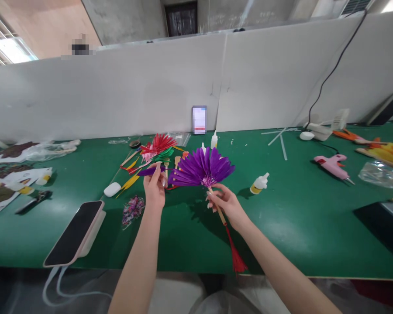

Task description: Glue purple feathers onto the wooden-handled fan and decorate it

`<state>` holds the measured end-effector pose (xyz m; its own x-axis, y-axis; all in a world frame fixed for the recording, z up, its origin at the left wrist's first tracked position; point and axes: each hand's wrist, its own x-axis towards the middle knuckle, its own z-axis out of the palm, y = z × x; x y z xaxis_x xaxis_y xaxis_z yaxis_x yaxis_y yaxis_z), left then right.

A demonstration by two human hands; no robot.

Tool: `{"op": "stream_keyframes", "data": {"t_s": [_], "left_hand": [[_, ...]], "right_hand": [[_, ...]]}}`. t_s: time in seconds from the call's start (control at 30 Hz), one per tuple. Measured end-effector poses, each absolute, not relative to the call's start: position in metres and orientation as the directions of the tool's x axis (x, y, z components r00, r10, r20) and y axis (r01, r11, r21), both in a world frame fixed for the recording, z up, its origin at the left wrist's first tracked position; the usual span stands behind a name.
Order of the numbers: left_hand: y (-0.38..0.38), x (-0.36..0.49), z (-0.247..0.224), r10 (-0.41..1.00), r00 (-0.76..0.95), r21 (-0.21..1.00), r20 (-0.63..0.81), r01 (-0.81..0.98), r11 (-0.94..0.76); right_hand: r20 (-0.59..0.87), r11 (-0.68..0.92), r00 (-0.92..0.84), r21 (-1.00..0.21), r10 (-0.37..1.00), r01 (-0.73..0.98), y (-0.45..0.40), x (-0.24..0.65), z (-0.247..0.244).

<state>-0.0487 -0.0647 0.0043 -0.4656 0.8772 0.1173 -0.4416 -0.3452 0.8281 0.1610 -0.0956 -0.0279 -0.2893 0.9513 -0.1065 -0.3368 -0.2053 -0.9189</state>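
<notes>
Purple feather fan (207, 168) in hand above a green table (298, 226), one loose feather beside it.
The person's right hand (227, 203) had its fingers closed round the fan's pale handle (221, 213), feathers spread upward and a red tassel (237, 253) hanging from the lower end. Left of the fan, the left hand (155, 183) pinched a loose purple feather (146, 172) between thumb and fingers (exact finger placement too small to tell). Beyond that hand, left of the fan, lay a red feather bunch (160, 146); nearer the person on the same side, a multicoloured tangle (133, 210). Right of the fan stood a white glue bottle (258, 184); farther right of it lay a pink glue gun (332, 165).
</notes>
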Motion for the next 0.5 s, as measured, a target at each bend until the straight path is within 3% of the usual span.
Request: {"op": "stream_keyframes", "data": {"t_s": [0.33,0.5], "left_hand": [[-0.0672,-0.0439,0.007,0.846,-0.497,0.867,0.191,-0.32,-0.383],[-0.0652,-0.048,0.0084,0.806,-0.559,0.892,0.195,-0.241,-0.383]], "right_hand": [[-0.079,-0.186,-0.292,-0.914,0.953,-0.36,-0.0943,0.1586,-0.0359],[-0.122,-0.261,-0.375,-0.9,0.919,-0.348,-0.0928,0.1637,-0.0286]]}}
